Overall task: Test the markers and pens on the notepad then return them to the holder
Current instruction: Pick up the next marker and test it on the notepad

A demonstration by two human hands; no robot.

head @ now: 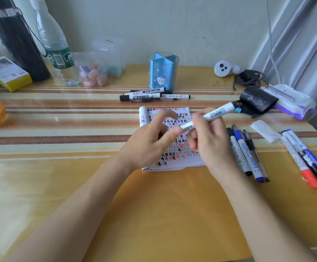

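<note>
The marker (208,115) hangs just over the notepad (191,159), slanted, its dark end pointing past the notepad's far right corner. My right hand (210,140) grips its middle; my left hand (146,146) pinches the near end. Fingers hide that end, so I cannot tell if a cap is on. The holder (163,72) stands beyond the notepad

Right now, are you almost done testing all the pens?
Not yet. Done: the notepad page is full of black, red and blue scribbles. In hand: the right hand grips a white marker over it, the left hand touching its lower end. Left: the blue holder looks empty, and markers lie in front of it and in two bunches right of the notepad.
</note>
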